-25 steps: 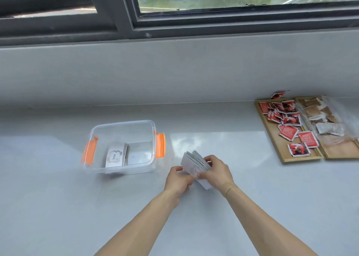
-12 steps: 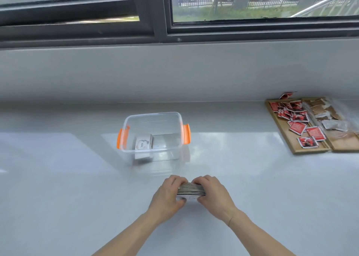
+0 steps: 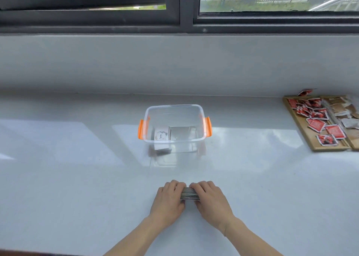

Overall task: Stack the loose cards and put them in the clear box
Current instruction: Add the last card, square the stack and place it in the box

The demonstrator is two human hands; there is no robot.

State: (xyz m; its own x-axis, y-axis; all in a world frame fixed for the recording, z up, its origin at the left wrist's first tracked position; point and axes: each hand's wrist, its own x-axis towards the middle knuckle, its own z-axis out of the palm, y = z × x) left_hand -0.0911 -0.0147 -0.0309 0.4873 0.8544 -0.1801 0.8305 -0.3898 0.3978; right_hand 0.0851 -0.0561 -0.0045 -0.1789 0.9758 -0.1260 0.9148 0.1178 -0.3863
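A squared stack of cards (image 3: 190, 193) stands on its long edge on the white counter, pressed between my left hand (image 3: 168, 199) and my right hand (image 3: 210, 199). Only the cards' top edges show between my fingers. Farther back, straight ahead, sits the clear box (image 3: 174, 140) with orange side latches and no lid. Inside it, at the left, lies a white card (image 3: 160, 135) printed with "love", on top of a few others.
A wooden tray (image 3: 328, 149) with several red and brown sachets sits at the far right of the counter. A grey wall and dark window frames rise behind the box. A dark counter edge shows at the bottom left.
The cards went from a loose fan held up in both hands to a tight stack set on edge on the counter. The view has shifted, so the box now appears centred.
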